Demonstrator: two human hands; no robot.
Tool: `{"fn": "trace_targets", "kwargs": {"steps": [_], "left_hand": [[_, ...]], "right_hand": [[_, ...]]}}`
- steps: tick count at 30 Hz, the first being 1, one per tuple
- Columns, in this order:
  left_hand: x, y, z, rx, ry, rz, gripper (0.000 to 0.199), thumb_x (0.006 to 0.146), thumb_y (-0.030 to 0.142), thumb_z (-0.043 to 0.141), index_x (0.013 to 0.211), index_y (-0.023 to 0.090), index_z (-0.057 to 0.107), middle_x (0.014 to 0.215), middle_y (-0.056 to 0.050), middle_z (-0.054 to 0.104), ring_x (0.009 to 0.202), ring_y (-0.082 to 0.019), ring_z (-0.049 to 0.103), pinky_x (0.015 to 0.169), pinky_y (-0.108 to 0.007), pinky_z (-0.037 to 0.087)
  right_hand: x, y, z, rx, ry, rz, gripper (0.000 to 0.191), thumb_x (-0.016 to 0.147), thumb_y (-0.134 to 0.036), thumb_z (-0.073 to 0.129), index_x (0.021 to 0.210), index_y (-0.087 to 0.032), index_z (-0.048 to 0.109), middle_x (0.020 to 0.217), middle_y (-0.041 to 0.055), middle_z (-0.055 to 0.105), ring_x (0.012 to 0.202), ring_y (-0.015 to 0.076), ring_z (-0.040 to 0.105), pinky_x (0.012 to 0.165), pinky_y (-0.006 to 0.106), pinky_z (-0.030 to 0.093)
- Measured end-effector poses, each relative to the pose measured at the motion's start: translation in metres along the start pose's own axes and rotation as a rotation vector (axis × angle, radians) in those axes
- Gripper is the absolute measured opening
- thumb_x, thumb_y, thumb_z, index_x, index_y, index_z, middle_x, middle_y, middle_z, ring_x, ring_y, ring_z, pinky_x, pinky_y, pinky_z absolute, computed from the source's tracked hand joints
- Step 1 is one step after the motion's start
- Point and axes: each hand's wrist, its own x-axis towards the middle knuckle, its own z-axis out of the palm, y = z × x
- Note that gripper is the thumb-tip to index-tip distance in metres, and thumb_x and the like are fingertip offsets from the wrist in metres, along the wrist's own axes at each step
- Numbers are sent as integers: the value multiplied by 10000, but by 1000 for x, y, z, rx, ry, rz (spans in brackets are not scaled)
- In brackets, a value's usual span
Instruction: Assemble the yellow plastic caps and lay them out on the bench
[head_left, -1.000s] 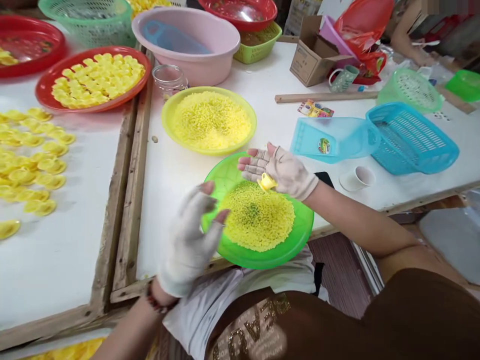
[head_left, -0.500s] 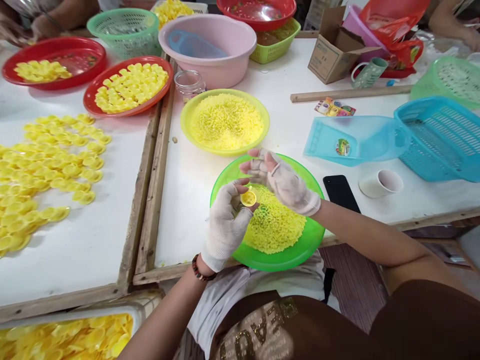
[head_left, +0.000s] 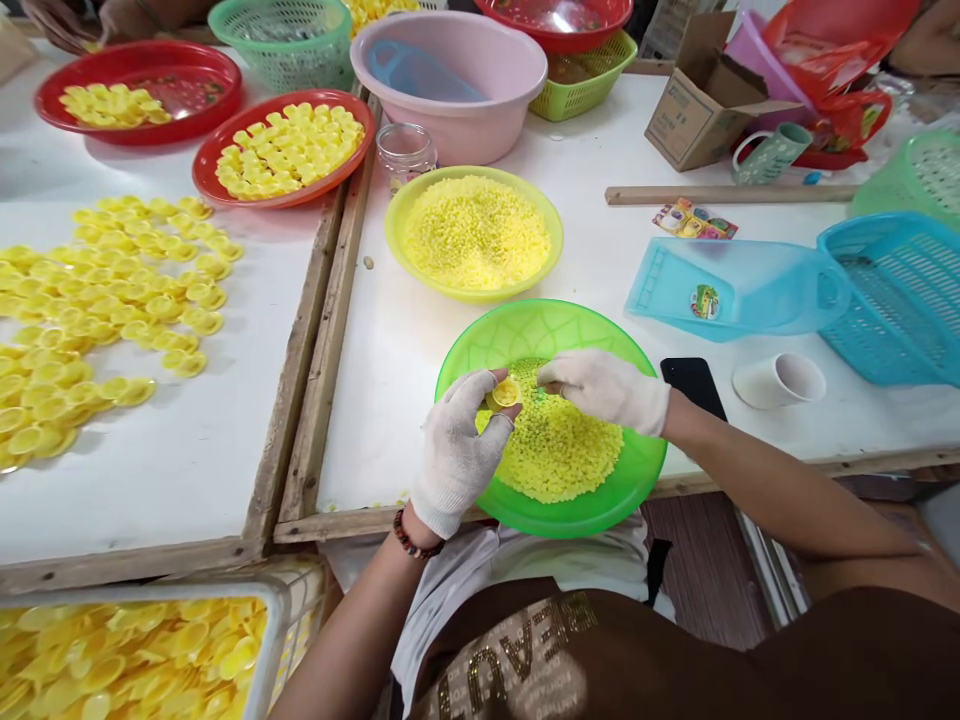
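Observation:
My left hand [head_left: 463,440], in a white fingerless glove, pinches a small round yellow plastic cup [head_left: 506,392] between thumb and fingers. The cup's open mouth faces up, and bits of yellow show inside. Below both hands lies a green basin [head_left: 637,480] with a heap of yellow pellets [head_left: 566,465]. My right hand [head_left: 604,388], gloved the same way, is over the pellets just right of the cup. Its fingertips are drawn together near some small green bits [head_left: 540,394]; whatever they hold is too small to make out.
Beyond the basin stands a yellow bowl [head_left: 476,235] of pellets. Yellow cups [head_left: 112,300] cover the left table; red trays [head_left: 360,150] hold more. A phone [head_left: 694,385], white mug [head_left: 780,381] and blue scoop [head_left: 739,290] lie rightward. Another person's hands [head_left: 97,22] are at upper left.
My right hand has come down from above the basin to the pellets, its spread fingers now pinched together. My left hand keeps the cup. The whole view has shifted slightly.

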Motion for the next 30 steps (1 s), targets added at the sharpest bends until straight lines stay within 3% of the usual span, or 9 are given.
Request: {"fn": "trace_targets", "kwargs": {"steps": [3,5,11,14,17,20,23,27,30], "left_hand": [[2,1,0,-16,-45,-41,376,874,191,730,1238,196,633,1182,-97,759,1001,-229,748,889,-395,624],[3,1,0,-40,-76,-57,346,877,195,723,1213,196,638,1153,-88,767,971,-220,753,864,-376,624],[4,3,0,-52,-102,-60,299,873,167,706,1165,194,648,1096,-72,769,961,-216,741,856,-375,612],[0,11,-1,-54,-83,-66,300,873,164,706,1164,195,640,1124,-83,757,980,-217,729,892,-382,606],[0,19,-11,-140,-41,-57,279,862,166,725,1126,193,641,1115,-86,739,944,-190,717,857,-331,611],[0,9,-43,-78,96,-13,242,871,195,728,1102,184,653,1081,-83,713,924,-173,693,854,-304,597],[-7,-28,-96,180,269,-80,289,882,242,703,1162,184,663,1109,-86,713,914,-185,681,886,-328,578],[-22,-106,-179,430,407,-400,340,841,273,669,1159,152,682,1119,-109,722,942,-223,690,909,-349,566],[-28,-159,-228,607,436,-644,348,801,280,679,1114,130,694,1052,-109,712,930,-238,666,939,-373,540]], "right_hand": [[-6,-15,-15,263,165,-129,243,965,-199,535,1023,-199,770,961,48,770,865,188,690,803,336,541],[-6,-28,-19,375,202,-180,244,974,-235,552,1055,-196,779,967,49,780,858,182,700,786,329,552],[-2,-37,-20,413,253,-179,275,967,-214,556,1113,-204,788,958,47,780,840,185,701,795,341,567],[-8,-27,-20,336,213,-124,286,977,-232,546,1148,-220,775,1016,51,780,882,203,709,841,360,571],[-15,-5,-5,84,28,-93,329,949,-183,514,1158,-222,764,1100,83,772,1000,249,717,930,411,561],[-17,17,22,-262,-85,7,385,882,-157,557,1219,-185,741,1154,150,739,1021,309,707,934,472,558],[-16,26,45,-432,-110,23,391,879,-136,546,1222,-172,730,1155,174,717,1014,302,703,921,450,563],[-13,28,56,-514,-133,-33,382,873,-121,538,1199,-165,731,1094,163,733,983,300,715,930,458,576],[-11,34,60,-536,-104,-94,391,874,-142,550,1219,-182,731,1135,161,747,1032,308,724,957,451,587]]}}
